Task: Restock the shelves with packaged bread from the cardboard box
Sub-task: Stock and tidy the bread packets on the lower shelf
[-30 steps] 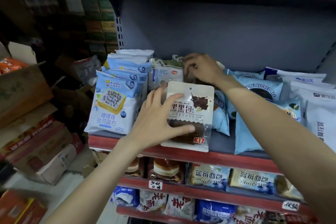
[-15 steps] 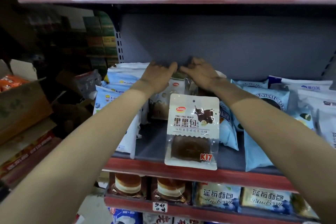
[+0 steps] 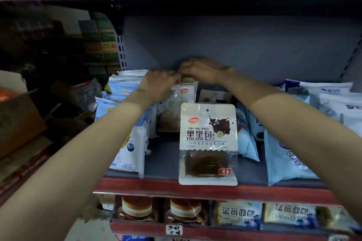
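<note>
Fingers of left hand (image 3: 156, 84) and right hand (image 3: 203, 70) on rear bread packet (image 3: 184, 92) top.

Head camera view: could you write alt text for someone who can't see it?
Two bare arms reach deep into a red-edged store shelf, the left hand and right hand meeting at the top of a pale bread pack at the back. A dark chocolate bread pack stands alone at the front edge, with light blue packs on both sides.
</note>
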{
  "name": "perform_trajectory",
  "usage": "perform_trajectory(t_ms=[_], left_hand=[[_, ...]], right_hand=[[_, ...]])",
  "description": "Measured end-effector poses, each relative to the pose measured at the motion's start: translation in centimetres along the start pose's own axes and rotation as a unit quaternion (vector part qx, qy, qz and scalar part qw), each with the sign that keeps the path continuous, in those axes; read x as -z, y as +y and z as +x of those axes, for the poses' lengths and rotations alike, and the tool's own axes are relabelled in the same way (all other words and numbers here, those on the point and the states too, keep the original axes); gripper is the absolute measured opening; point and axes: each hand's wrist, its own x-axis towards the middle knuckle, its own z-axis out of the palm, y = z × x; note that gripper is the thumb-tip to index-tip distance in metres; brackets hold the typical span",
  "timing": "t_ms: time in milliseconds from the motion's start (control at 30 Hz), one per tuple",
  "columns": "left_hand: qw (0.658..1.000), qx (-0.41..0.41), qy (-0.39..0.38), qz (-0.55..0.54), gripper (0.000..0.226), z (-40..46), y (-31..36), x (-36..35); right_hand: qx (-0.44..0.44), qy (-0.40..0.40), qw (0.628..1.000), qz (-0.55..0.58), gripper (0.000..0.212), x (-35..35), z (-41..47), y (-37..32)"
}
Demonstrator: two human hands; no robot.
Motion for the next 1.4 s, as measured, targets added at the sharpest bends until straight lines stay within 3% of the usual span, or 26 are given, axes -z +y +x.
perform_trajectory(t_ms=[133,233,300,400,467,600,700,767,867,900,933,1000,1033,1133,1200,1267,1400], left_hand=[[1.0,0.01,-0.015,-0.016,0.039,0.0,-0.1,-0.4],[0.993,0.029,0.024,-0.115,0.037,-1.0,-0.2,0.5],[0.967,0.063,0.079,-0.233,0.041,-3.2,0.7,2.0],[0.915,0.134,0.087,-0.37,0.043,-7.6,3.2,4.6],[0.891,0.149,0.046,-0.427,0.048,-9.8,4.7,5.4],[0.847,0.119,-0.096,-0.51,0.11,-12.4,7.8,4.5],[0.827,0.126,-0.113,-0.537,0.117,-13.2,9.2,3.7],[0.835,0.152,-0.094,-0.521,0.115,-13.6,9.0,3.8],[0.873,0.167,-0.074,-0.452,0.111,-14.4,8.4,4.2],[0.882,0.176,-0.073,-0.432,0.109,-14.7,8.4,4.5],[0.893,0.182,-0.063,-0.407,0.108,-14.9,8.6,4.8],[0.932,0.151,-0.003,-0.329,0.108,-14.9,9.3,5.3],[0.952,0.112,0.026,-0.285,0.109,-14.8,9.6,5.4],[0.986,0.006,0.005,-0.166,0.109,-14.0,10.2,5.0],[0.99,-0.004,-0.039,-0.134,0.11,-14.1,10.0,4.3],[0.99,0.018,-0.044,-0.133,0.11,-14.6,9.7,3.5],[0.994,0.032,-0.024,-0.107,0.111,-14.7,9.1,2.4]], right_hand=[[-0.002,0.112,0.992,0.057,0.039,0.1,-1.7,0.5],[-0.031,0.105,0.981,0.159,0.028,0.2,-4.2,-0.2],[-0.078,0.121,0.959,0.243,0.025,0.9,-6.7,-1.6],[-0.187,0.152,0.915,0.324,0.031,2.0,-10.4,-4.5],[-0.227,0.14,0.906,0.33,0.034,1.6,-12.3,-6.3],[-0.22,0.076,0.884,0.406,0.06,-0.6,-14.7,-9.3],[-0.2,0.077,0.86,0.463,0.09,-1.0,-15.6,-10.6],[-0.193,0.085,0.837,0.504,0.08,-0.5,-15.3,-10.6],[-0.25,0.136,0.763,0.581,0.043,-0.3,-14.3,-9.2],[-0.265,0.146,0.777,0.553,0.04,-0.4,-14.0,-8.5],[-0.262,0.128,0.822,0.49,0.041,-0.6,-13.8,-7.7],[-0.212,0.033,0.905,0.366,0.052,-1.0,-13.6,-6.2],[-0.18,-0.015,0.92,0.348,0.06,-1.1,-13.6,-5.7],[-0.113,-0.122,0.922,0.35,0.088,-1.1,-13.6,-5.0],[-0.118,-0.189,0.929,0.296,0.109,-1.3,-14.0,-5.3],[-0.14,-0.205,0.945,0.212,0.107,-1.5,-14.7,-5.9],[-0.179,-0.143,0.965,0.125,0.088,-1.1,-16.4,-7.6]])
